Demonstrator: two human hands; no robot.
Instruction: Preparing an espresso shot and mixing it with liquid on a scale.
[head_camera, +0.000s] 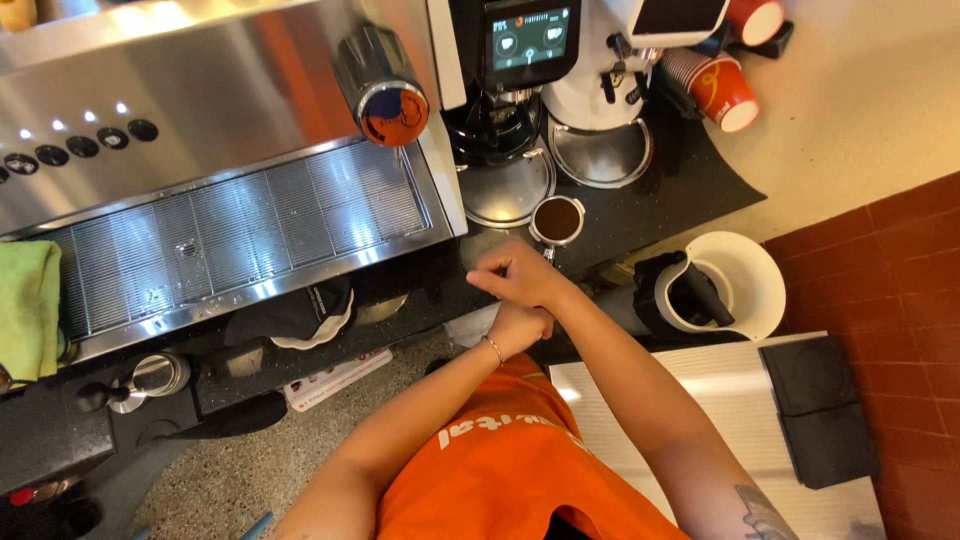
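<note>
A portafilter (557, 219), its basket filled with dark ground coffee, rests on the black counter in front of the grinder (517, 60). Its handle runs toward me and disappears under my right hand (515, 275), which is curled closed over it just below the basket. My left hand (522, 322), with a thin bracelet at the wrist, sits curled directly under my right wrist. What the left hand holds is hidden.
A steel espresso machine (200, 90) with a drip grate (250, 230) fills the left. Two round steel trays (600, 152) sit under the grinders. Orange paper cups (722, 92) lie at the back right. A white knock bin (745, 285), a green cloth (25, 305) and a milk pitcher (158, 375) stand around.
</note>
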